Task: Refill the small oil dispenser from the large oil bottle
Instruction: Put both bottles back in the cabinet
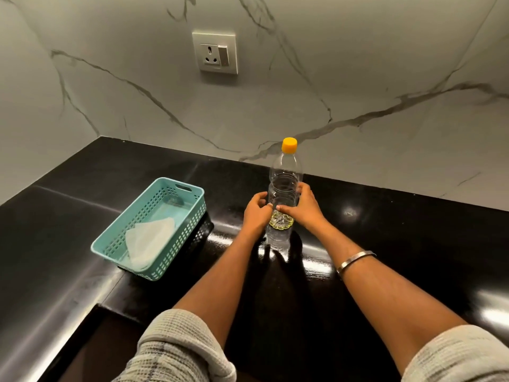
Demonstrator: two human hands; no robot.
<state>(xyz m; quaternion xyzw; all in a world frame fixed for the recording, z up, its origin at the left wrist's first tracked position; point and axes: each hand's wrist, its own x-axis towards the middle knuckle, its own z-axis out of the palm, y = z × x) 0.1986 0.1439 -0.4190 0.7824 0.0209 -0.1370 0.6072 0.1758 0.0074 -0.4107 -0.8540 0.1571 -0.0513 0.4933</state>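
Both hands gripped the large oil bottle (283, 186) standing upright, far centre on the black countertop (385, 244): left hand (257, 212) and right hand (304, 206) curled round its lower body. Its orange cap (289, 145) was on, little oil left. No small dispenser showed. Uncapping seemed next, needing one hand steadying. A teal basket (154, 227) sat left.

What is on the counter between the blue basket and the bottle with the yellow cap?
Nothing stands there. In the head view, only bare black counter separates the basket from the bottle. The left hand, gripping the bottle, hangs over that stretch.
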